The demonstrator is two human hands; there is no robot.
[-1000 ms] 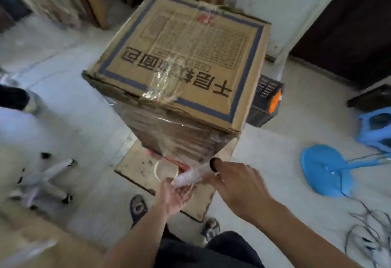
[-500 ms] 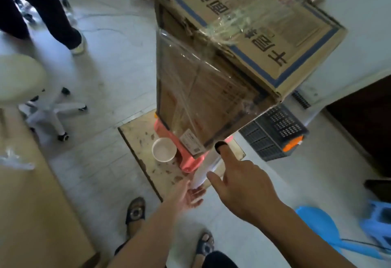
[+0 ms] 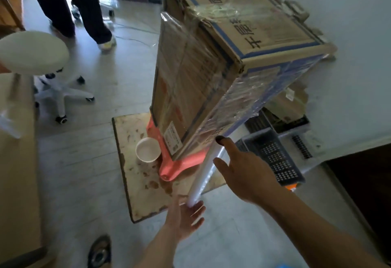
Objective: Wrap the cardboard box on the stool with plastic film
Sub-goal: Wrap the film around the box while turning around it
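A tall cardboard box (image 3: 190, 86) with blue printing stands on a pink plastic stool (image 3: 179, 164). Clear plastic film covers its sides and stretches from its right face down to a white film roll (image 3: 205, 170). The roll hangs upright between my hands. My right hand (image 3: 245, 172) holds the roll's upper end, a finger in the black core. My left hand (image 3: 186, 217) supports the lower end from beneath, palm up with fingers spread.
The stool rests on a stained board (image 3: 135, 162) with a white paper cup (image 3: 148, 149) beside it. Black crates (image 3: 275, 153) lie right of the box by the wall. A white swivel stool (image 3: 36, 54) and a person's legs (image 3: 69, 7) are at the left.
I have walked around the box to its right side, and the roll has gone from nearly level to upright, paying out film across the right face.
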